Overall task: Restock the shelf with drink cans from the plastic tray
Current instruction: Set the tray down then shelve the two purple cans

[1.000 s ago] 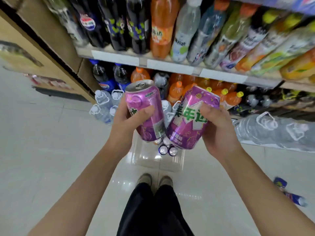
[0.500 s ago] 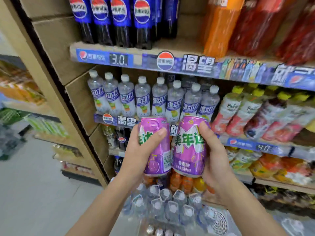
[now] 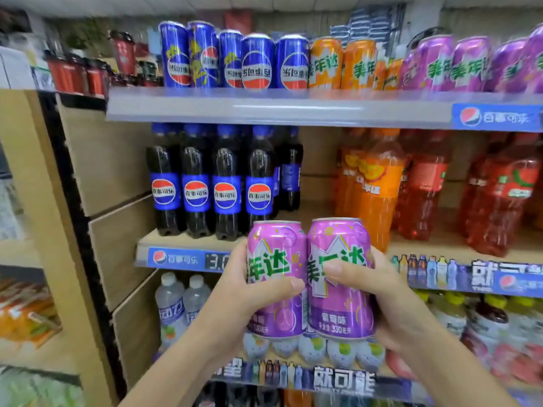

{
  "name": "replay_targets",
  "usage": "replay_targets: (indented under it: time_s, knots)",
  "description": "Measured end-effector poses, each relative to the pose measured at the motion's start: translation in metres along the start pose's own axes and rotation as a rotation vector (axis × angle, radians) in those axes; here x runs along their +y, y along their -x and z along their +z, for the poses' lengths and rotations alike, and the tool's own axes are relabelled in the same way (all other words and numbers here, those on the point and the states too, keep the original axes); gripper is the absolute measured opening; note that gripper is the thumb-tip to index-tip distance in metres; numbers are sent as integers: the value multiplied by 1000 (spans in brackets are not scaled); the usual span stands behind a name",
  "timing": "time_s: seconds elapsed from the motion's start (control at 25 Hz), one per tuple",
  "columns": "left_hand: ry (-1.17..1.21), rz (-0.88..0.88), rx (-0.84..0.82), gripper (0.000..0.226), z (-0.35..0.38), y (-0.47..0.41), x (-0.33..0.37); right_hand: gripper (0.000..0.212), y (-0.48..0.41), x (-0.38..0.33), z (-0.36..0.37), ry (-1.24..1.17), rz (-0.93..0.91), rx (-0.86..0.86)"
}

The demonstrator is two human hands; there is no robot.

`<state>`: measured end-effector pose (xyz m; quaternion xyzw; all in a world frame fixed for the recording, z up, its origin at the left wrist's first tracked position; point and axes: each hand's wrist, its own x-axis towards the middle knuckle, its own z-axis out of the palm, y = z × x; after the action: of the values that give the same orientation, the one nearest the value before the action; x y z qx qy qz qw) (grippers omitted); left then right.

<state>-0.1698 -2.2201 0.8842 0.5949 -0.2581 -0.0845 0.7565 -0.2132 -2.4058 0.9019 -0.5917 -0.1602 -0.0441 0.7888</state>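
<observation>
Two purple cans [image 3: 308, 277], one clamped in each hand: left hand [image 3: 241, 301], right hand [image 3: 390, 301]. Mid-carry, well below top shelf [image 3: 293, 108]. Next, probably: lifting up beside matching purple row [image 3: 470, 64].

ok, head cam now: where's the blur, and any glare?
Head view: both purple cans, one in the left hand and one in the right hand, read sharp; top-shelf cans and frame edges are smeared; shelf lines bow from the wide lens; mild glare on the upper shelf strip.

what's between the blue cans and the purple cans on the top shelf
Orange cans stand between the blue cans and the purple cans on the top shelf, in the head view.
</observation>
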Motion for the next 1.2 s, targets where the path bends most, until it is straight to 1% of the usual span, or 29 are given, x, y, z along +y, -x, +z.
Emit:
replay_targets:
  time_s: [0.12, 0.2, 0.24, 0.36, 0.44, 0.52, 0.64, 0.72, 0.8, 0.88, 1.0, 1.08, 1.12, 1.2]
  knots:
    - [-90, 146, -58, 64, -21, -45, 37, 60, -42, -23, 15, 75, -149, 63]
    - [-112, 240, -105, 59, -25, -73, 61, 61, -64, -43, 22, 134, -248, 87]
    - [-118, 282, -132, 60, -25, -87, 72, 59, -72, -54, 24, 154, -303, 106]
    - [-140, 372, -188, 65, -8, -122, 101, 44, -81, -91, 19, 217, -458, 134]
    - [-153, 432, -222, 67, 13, -141, 115, 35, -81, -116, 11, 265, -532, 156]
    - [-168, 495, -213, 72, 38, -157, 126, 29, -79, -138, -2, 297, -580, 177]
    - [-193, 575, -194, 79, 82, -180, 138, 22, -75, -174, -33, 341, -617, 205]
    - [-210, 616, -169, 82, 112, -196, 144, 30, -77, -198, -58, 337, -611, 191]
    - [-233, 658, -125, 79, 144, -216, 149, 41, -83, -223, -85, 347, -605, 208]
    - [-247, 656, -64, 75, 174, -239, 151, 43, -94, -247, -114, 393, -602, 249]
    - [-278, 606, 7, 67, 205, -275, 147, 36, -112, -270, -156, 457, -562, 291]
    - [-267, 619, 62, 58, 220, -293, 149, 31, -122, -279, -181, 462, -541, 298]
    - [-278, 634, 88, 58, 224, -299, 150, 29, -126, -281, -190, 462, -537, 297]
    - [-346, 644, 131, 67, 231, -309, 150, 23, -132, -283, -204, 466, -531, 288]
